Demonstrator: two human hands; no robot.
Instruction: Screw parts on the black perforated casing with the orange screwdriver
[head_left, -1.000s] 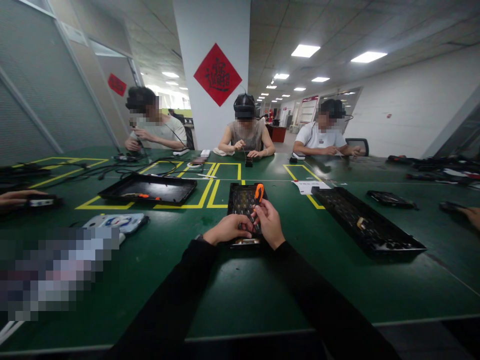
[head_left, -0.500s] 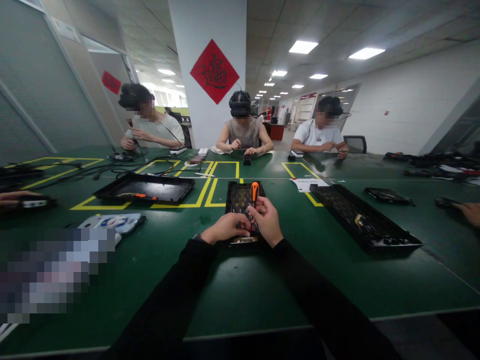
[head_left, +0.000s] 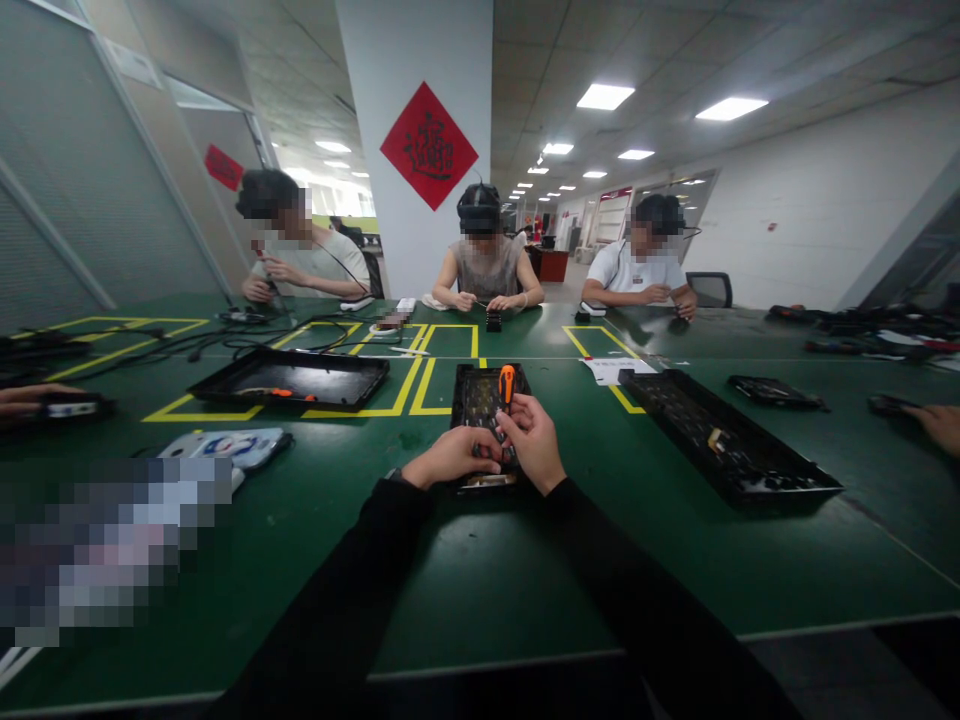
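A black component tray (head_left: 480,392) lies on the green table straight ahead of me. My right hand (head_left: 534,442) grips an orange-handled screwdriver (head_left: 508,384), held upright with its tip down over the tray's near end. My left hand (head_left: 452,457) rests on the tray's near left part, fingers curled beside the screwdriver tip; whether it pinches a small part is hidden. Both my arms wear black sleeves.
A wide black tray (head_left: 291,377) with an orange tool lies to the left, a long black tray (head_left: 726,436) to the right. A white-blue device (head_left: 225,446) sits near left. Three people sit across the table; other hands reach in at both edges. Cables lie at far left.
The view shifted slightly between the earliest frame and now. My hands stay on the tray with the screwdriver nearly still. The person opposite lowered their hands to the table.
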